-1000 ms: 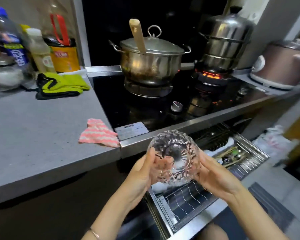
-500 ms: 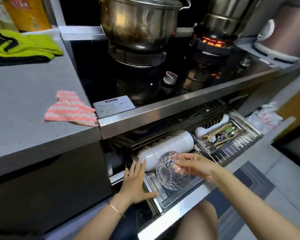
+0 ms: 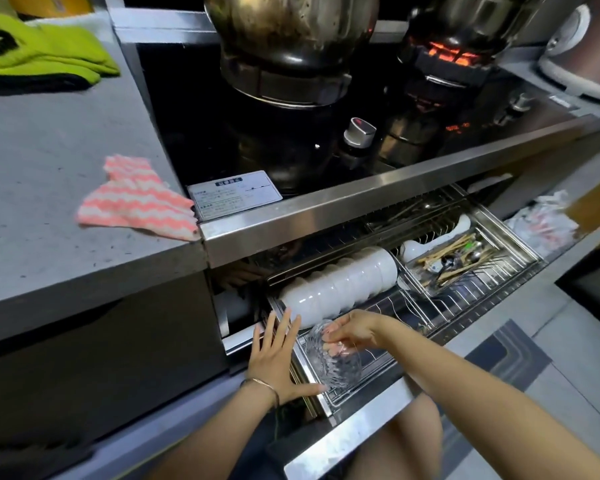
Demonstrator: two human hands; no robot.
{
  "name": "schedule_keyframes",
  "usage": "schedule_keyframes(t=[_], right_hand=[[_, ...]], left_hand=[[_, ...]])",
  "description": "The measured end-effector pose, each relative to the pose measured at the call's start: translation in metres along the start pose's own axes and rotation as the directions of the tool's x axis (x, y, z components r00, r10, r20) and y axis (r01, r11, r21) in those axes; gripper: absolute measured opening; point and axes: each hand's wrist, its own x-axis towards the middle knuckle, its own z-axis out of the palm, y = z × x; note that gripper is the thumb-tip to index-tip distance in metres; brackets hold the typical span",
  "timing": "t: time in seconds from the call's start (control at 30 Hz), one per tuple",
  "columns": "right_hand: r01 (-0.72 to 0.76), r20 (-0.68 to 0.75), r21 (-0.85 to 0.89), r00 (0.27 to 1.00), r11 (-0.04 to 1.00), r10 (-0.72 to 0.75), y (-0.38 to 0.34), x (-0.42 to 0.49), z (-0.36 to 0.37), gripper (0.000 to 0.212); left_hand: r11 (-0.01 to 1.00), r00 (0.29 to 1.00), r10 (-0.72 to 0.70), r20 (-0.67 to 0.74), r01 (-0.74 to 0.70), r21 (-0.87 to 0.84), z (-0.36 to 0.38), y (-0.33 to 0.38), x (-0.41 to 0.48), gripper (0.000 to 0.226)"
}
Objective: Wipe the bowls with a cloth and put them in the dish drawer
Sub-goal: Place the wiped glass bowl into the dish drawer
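A cut-glass bowl [image 3: 336, 365] stands on edge in the front left corner of the pulled-out dish drawer [image 3: 368, 415]. My right hand [image 3: 352, 329] grips its upper rim, fingertips inside the bowl. My left hand [image 3: 278, 355] hovers just left of the bowl, fingers spread and straight, holding nothing. Behind the glass bowl lies a row of white bowls [image 3: 340, 284] stacked on their sides in the wire rack. The pink and white striped cloth [image 3: 136, 199] lies on the grey counter near the stove edge.
A cutlery basket [image 3: 465, 261] fills the drawer's right part. Above, the stove carries a steel pot [image 3: 291, 26] and a second pot over a lit burner [image 3: 447, 53]. A green cloth [image 3: 39, 53] lies at the counter's back left. A rice cooker [image 3: 582, 50] stands far right.
The bowl went from chest height down into the drawer's front left corner. My left hand let go of it and opened beside it; my right hand keeps hold.
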Motion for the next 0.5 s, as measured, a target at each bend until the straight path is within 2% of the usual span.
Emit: schedule_keyframes(t=[0.03,0.13,0.4,0.5], right_hand=[[-0.017,0.000,-0.020,1.000,1.000,0.017,-0.001,0.003,0.003,0.027],[-0.039,0.032,-0.051,0.999,0.998,0.041,-0.002,0.009,0.009,0.011],[0.024,0.021,-0.051,1.000,0.998,-0.023,0.009,0.016,0.015,0.009],[0.063,-0.013,-0.159,0.998,0.985,-0.066,0.006,0.010,0.015,0.013]], left_hand=[[1.000,1.000,-0.006,-0.003,0.006,0.007,0.001,0.000,0.001,0.134],[1.000,1.000,-0.010,0.002,0.010,-0.011,0.001,0.000,0.000,0.133],[1.000,1.000,-0.019,0.006,0.019,-0.018,0.005,0.000,0.000,0.130],[1.000,0.999,-0.029,0.027,0.029,-0.004,0.003,0.002,-0.001,0.125]])
